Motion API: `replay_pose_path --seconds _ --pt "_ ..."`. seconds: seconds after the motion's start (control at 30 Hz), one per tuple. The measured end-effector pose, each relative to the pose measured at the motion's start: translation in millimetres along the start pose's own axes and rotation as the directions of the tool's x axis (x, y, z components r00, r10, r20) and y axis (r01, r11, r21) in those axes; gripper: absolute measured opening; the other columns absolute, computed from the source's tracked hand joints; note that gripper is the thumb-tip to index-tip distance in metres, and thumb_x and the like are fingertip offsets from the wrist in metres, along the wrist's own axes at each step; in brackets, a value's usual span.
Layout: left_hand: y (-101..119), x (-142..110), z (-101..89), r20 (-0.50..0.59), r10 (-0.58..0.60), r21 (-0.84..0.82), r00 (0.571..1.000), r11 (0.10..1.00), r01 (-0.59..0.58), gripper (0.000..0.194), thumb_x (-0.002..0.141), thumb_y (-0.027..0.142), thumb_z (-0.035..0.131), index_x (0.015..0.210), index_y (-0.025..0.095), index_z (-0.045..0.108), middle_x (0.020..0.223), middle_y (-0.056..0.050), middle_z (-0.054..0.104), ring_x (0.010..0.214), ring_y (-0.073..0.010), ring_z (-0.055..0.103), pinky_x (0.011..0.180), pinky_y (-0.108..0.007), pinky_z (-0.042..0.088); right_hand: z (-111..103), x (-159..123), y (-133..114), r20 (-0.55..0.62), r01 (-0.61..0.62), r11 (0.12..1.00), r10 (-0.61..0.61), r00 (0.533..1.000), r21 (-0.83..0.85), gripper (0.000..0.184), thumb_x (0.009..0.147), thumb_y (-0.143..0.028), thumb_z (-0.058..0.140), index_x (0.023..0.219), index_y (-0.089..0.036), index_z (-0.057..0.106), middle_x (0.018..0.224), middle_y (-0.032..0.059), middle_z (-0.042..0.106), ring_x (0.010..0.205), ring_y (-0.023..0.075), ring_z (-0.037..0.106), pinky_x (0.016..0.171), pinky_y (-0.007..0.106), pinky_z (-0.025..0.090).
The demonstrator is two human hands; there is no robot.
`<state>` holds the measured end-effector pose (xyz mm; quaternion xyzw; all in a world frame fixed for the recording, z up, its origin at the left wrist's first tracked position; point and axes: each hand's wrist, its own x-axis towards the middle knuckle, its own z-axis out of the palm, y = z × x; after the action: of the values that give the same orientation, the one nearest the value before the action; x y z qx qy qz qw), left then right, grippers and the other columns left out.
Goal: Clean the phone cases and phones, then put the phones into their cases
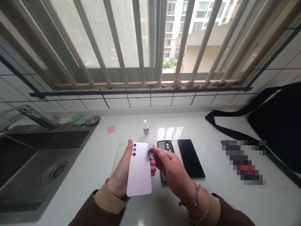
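My left hand (120,169) holds a lilac smartphone (139,172) upright, its back facing up and its several round camera lenses at the top. My right hand (171,169) pinches a small crumpled grey piece (150,151), perhaps a wipe, against the phone's upper right edge. A clear phone case (118,155) lies partly hidden behind my left hand. Under my right hand is a dark phone case (166,148) with camera openings, and a black smartphone (190,158) lies face up beside it.
A small dropper bottle (145,128) stands behind my hands, with a pink sticky note (110,129) on the white counter (235,201) to its left. A steel sink (47,169) and faucet (30,114) are at left. A black bag (272,125) and a pixelated object (243,161) are at right.
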<state>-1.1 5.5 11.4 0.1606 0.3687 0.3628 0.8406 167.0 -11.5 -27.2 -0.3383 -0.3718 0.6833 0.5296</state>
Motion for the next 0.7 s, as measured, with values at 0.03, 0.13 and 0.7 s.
replay_pose_path --seconds 0.03,0.13,0.7 --pt "-0.7 1.1 -0.3 -0.013 0.01 0.013 1.0 1.0 -0.01 0.082 0.098 0.083 0.042 0.12 0.011 0.074 0.085 -0.019 0.079 0.068 -0.0265 0.076 0.068 -0.035 0.061 1.3 -0.2 1.2 0.013 -0.016 1.0 0.016 1.0 0.019 0.052 0.1 -0.062 0.069 0.118 -0.015 0.079 0.08 0.0022 0.068 0.07 0.0153 0.065 0.071 0.033 0.061" --pt "-3.9 3.7 -0.7 -0.072 0.027 0.074 0.997 0.997 -0.022 0.085 0.1 0.083 0.036 0.116 0.009 0.075 0.083 -0.02 0.079 0.069 -0.0272 0.076 0.067 -0.035 0.06 2.7 -0.8 4.3 0.026 -0.045 0.999 0.044 0.999 0.016 0.054 0.1 -0.065 0.067 0.115 -0.014 0.079 0.075 0.0008 0.064 0.064 0.0144 0.059 0.063 0.031 0.057" --pt "3.6 -2.2 6.1 -0.303 0.244 0.046 0.921 0.969 -0.242 0.062 0.101 0.067 0.057 0.113 0.009 0.076 0.092 -0.016 0.082 0.076 -0.027 0.078 0.073 -0.038 0.064 8.0 -7.1 7.4 0.035 -0.262 0.945 0.26 0.965 0.194 0.043 0.09 -0.052 0.086 0.116 -0.017 0.081 0.114 0.01 0.08 0.102 0.017 0.077 0.1 0.033 0.06"
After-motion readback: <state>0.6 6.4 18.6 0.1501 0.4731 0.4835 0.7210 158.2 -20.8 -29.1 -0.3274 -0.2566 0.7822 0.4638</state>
